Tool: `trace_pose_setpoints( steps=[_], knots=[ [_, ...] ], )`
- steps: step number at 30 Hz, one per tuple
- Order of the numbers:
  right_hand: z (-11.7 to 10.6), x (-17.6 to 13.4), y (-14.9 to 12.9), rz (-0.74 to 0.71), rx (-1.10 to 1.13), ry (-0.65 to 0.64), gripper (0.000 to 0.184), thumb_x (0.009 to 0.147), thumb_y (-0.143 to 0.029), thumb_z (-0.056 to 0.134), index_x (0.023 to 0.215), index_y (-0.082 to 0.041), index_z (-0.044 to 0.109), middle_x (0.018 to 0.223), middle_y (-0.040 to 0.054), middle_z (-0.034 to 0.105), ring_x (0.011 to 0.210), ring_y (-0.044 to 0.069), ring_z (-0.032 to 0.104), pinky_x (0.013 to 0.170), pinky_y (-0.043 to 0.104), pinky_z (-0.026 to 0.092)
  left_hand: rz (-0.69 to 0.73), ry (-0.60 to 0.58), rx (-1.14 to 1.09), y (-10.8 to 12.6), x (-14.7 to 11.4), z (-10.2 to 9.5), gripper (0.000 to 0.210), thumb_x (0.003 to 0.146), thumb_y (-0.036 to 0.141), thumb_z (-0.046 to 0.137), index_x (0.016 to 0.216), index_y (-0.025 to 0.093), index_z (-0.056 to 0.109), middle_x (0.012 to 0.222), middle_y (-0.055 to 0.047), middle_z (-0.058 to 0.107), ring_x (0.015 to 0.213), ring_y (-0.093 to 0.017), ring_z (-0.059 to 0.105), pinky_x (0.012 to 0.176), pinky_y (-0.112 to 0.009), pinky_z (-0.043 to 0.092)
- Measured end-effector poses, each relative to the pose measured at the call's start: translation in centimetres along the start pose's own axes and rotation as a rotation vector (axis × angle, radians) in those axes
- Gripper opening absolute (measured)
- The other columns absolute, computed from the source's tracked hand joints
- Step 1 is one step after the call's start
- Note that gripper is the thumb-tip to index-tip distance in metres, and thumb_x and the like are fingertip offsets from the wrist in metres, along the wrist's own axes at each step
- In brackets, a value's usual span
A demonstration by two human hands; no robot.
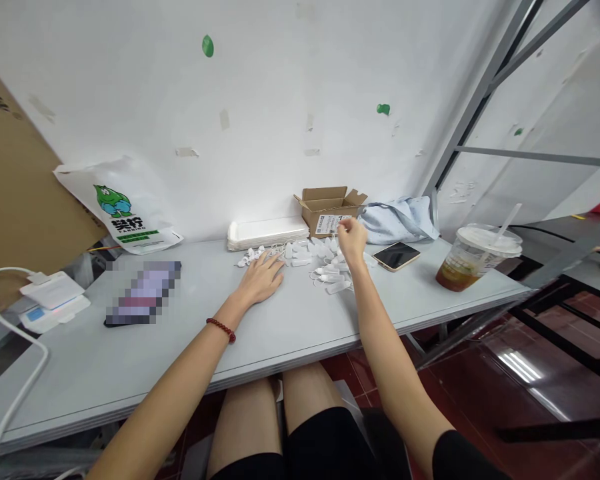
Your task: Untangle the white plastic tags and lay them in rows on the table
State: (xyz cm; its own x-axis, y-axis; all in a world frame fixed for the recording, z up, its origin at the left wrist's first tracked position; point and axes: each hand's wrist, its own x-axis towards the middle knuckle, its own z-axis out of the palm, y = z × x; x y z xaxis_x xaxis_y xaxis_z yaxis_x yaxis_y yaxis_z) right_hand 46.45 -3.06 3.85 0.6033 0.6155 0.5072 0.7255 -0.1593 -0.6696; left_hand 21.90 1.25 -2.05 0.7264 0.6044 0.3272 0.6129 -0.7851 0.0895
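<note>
My left hand lies on the grey table with its fingers spread. Its fingertips touch or nearly touch a cluster of small white pieces at the back of the table. A closed, pinching shape is what my right hand makes, raised over a pile of small white, partly translucent plastic pieces with thin cords. Whatever its fingertips hold, if anything, is too small to make out. Right behind that hand stands an open cardboard box with a printed label, its inside mostly hidden.
A stack of flat white sheets or bags lies left of the box. Rightward are a pale blue cloth, a phone and a lidded drink cup. On the left are a blurred-out phone, a white bag and a charger with cable.
</note>
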Motion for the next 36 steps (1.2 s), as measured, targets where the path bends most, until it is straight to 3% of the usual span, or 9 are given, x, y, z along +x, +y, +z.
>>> trace_pose_setpoints(
  steps=[4, 7, 16, 30, 36],
  knots=[
    [1.7, -2.5, -2.4, -0.352, -0.22, -0.522, 0.036, 0.079, -0.008, 0.048, 0.107, -0.018, 0.068, 0.102, 0.0062, 0.069, 0.094, 0.019, 0.06, 0.083, 0.027, 0.042, -0.026, 0.005, 0.021, -0.2, 0.0, 0.0, 0.042, 0.093, 0.033, 0.034, 0.124, 0.018, 0.058, 0.14, -0.01, 0.051, 0.136, -0.031, 0.031, 0.106, -0.051, 0.033],
    [2.6, -4.7, -4.1, -0.454, -0.451, -0.643, 0.041, 0.078, -0.003, 0.047, 0.113, -0.017, 0.065, 0.112, 0.0116, 0.065, 0.108, 0.023, 0.054, 0.088, 0.031, 0.039, -0.065, 0.05, 0.01, -0.3, 0.1, 0.0, 0.042, 0.092, 0.03, 0.035, 0.125, 0.016, 0.057, 0.136, -0.012, 0.053, 0.133, -0.031, 0.035, 0.105, -0.05, 0.034],
    [3.7, -6.8, -5.2, -0.563, -0.632, -0.678, 0.037, 0.083, -0.003, 0.041, 0.11, -0.013, 0.063, 0.11, 0.0152, 0.063, 0.111, 0.027, 0.05, 0.088, 0.038, 0.039, -0.226, 0.124, -0.165, -0.9, 0.2, -0.4, 0.045, 0.095, 0.031, 0.028, 0.124, 0.014, 0.058, 0.133, -0.01, 0.057, 0.13, -0.026, 0.039, 0.106, -0.045, 0.035],
    [4.5, -7.4, -5.6, -0.66, -0.561, -0.618, 0.037, 0.085, -0.004, 0.039, 0.114, -0.013, 0.059, 0.114, 0.0154, 0.061, 0.109, 0.027, 0.052, 0.088, 0.037, 0.041, -0.262, 0.118, -0.146, -1.4, 0.2, 0.0, 0.041, 0.089, 0.027, 0.035, 0.115, 0.011, 0.063, 0.125, -0.011, 0.062, 0.127, -0.027, 0.042, 0.105, -0.044, 0.036],
    [4.2, -6.5, -5.1, -0.603, -0.457, -0.671, 0.042, 0.081, -0.001, 0.041, 0.115, -0.015, 0.062, 0.113, 0.0132, 0.064, 0.109, 0.026, 0.055, 0.089, 0.036, 0.042, -0.187, 0.066, -0.223, -1.0, 0.0, -0.5, 0.044, 0.085, 0.021, 0.038, 0.12, 0.01, 0.061, 0.129, -0.012, 0.061, 0.122, -0.025, 0.051, 0.106, -0.039, 0.036]
  ],
)
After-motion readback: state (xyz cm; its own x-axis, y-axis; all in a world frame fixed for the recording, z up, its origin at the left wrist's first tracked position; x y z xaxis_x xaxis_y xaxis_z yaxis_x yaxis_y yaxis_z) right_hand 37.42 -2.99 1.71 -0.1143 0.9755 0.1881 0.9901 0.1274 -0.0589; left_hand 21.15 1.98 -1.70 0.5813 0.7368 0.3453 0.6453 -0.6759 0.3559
